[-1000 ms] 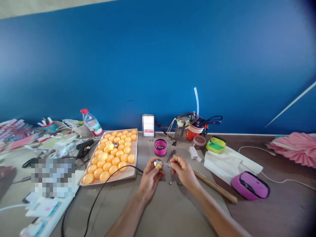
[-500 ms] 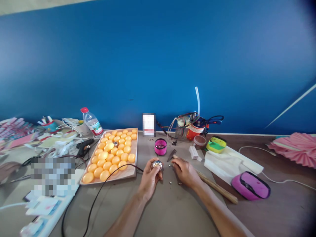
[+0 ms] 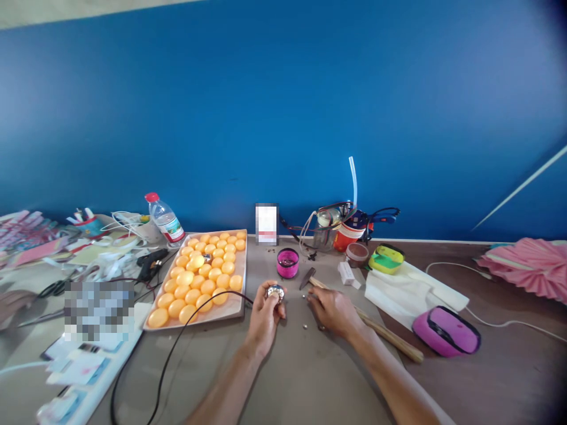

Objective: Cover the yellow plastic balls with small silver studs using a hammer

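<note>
My left hand (image 3: 264, 316) is closed around a small round shiny silver piece (image 3: 275, 291), held up at its fingertips above the table. My right hand (image 3: 333, 308) rests low on the tabletop just right of it, fingers curled down over small loose metal bits (image 3: 305, 325); I cannot make out whether it pinches one. A hammer with a wooden handle (image 3: 381, 332) lies under and behind the right hand, its dark head (image 3: 307, 277) pointing toward a pink cup (image 3: 287, 263).
A tray (image 3: 237, 304) of several orange balls sits to the left, with a black cable (image 3: 177, 348) curving past its front. A water bottle (image 3: 165, 220), glue gun (image 3: 150, 262), white cloth (image 3: 411, 290), pink case (image 3: 445, 332), green-yellow case (image 3: 387, 258) and cluttered cups (image 3: 343, 227) surround the area.
My right hand dropped from near the shiny piece down onto the table by the loose bits. My left hand shifted slightly left with the piece.
</note>
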`<act>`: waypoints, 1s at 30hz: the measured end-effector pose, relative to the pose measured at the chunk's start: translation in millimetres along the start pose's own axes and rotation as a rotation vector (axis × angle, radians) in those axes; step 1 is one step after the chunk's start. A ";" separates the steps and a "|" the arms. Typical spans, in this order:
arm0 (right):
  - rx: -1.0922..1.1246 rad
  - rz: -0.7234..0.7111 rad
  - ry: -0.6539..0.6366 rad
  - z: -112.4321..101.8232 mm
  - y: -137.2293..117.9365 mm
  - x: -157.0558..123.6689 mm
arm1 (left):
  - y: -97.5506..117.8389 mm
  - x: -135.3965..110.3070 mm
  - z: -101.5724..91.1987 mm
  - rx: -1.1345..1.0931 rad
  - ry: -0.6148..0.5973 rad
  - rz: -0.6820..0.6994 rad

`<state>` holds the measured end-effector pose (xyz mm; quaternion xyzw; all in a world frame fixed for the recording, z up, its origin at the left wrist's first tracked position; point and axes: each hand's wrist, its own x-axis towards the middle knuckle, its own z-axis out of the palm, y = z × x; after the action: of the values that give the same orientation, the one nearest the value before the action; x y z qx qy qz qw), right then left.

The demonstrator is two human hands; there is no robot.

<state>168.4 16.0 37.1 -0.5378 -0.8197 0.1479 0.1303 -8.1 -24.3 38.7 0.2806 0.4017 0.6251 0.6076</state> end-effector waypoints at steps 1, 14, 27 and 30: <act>-0.017 0.000 -0.003 1.2 -0.5 0.1 | -0.3 0.1 -0.1 -0.001 0.004 0.002; -0.157 0.059 -0.021 9.8 -9.5 0.9 | -3.4 0.9 -0.4 0.012 0.006 -0.027; 0.037 0.057 -0.340 -24.4 10.8 -9.4 | -2.3 1.9 1.5 -0.015 0.040 -0.052; 0.012 0.040 -0.358 -17.0 13.5 -10.7 | -1.5 1.2 2.4 -0.017 0.040 -0.045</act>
<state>190.3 13.0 47.0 -0.5182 -0.8182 0.2486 -0.0175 -5.4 -22.9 38.5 0.2535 0.4147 0.6202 0.6157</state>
